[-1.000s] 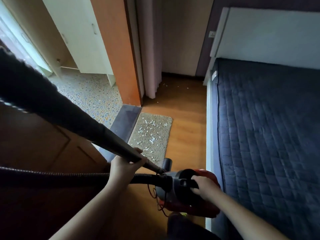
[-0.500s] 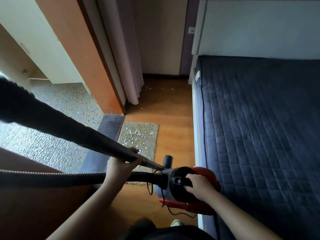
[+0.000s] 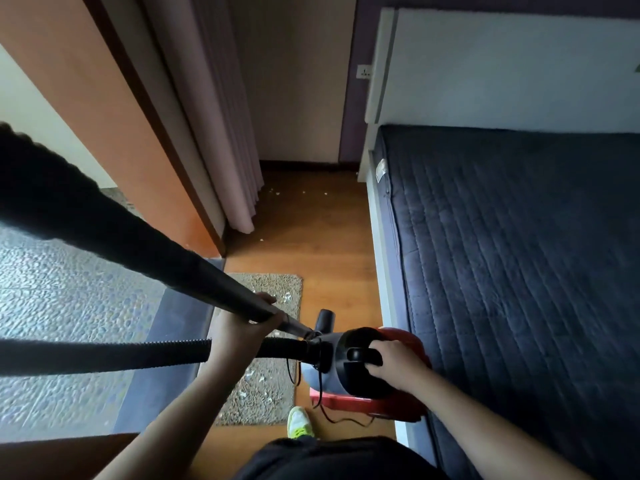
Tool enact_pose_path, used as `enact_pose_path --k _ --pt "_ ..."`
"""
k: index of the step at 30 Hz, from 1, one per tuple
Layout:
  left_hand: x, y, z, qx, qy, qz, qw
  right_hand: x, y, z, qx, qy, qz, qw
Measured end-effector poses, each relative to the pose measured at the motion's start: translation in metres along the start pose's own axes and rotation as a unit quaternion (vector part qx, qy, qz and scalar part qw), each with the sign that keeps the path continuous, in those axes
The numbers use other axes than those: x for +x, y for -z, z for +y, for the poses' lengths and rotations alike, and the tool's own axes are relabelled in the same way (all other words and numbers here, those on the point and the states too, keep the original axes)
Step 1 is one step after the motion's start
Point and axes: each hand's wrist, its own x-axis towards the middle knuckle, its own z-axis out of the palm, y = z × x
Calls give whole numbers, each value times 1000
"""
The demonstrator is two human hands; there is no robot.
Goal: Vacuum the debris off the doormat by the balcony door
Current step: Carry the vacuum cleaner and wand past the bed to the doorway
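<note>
We have stepped closer, so the speckled beige doormat now lies right below us beside the balcony threshold. Our left hand wraps the black vacuum tube; our right hand grips the handle of the red-and-black canister vacuum, which hangs over the wooden floor.

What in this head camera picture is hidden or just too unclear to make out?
- Wand: its far end is cut off by the left edge.
- Doormat: the middle is hidden by the left hand and hose.
- Vacuum body: the right hand covers its handle.
- Wall socket: too small to read.
</note>
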Motion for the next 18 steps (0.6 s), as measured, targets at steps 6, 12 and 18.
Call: enact_pose_path --k 6,12,18 --pt "80 8 22 0 -13 1 1000 64 55 -17 3 6 24 1000" --pt "147 -3 37 -4 -27 9 1000 119 93 -16 20 4 52 998" --pt "224 -40 59 6 -18 11 1000 191 135 8 41 5 53 998"
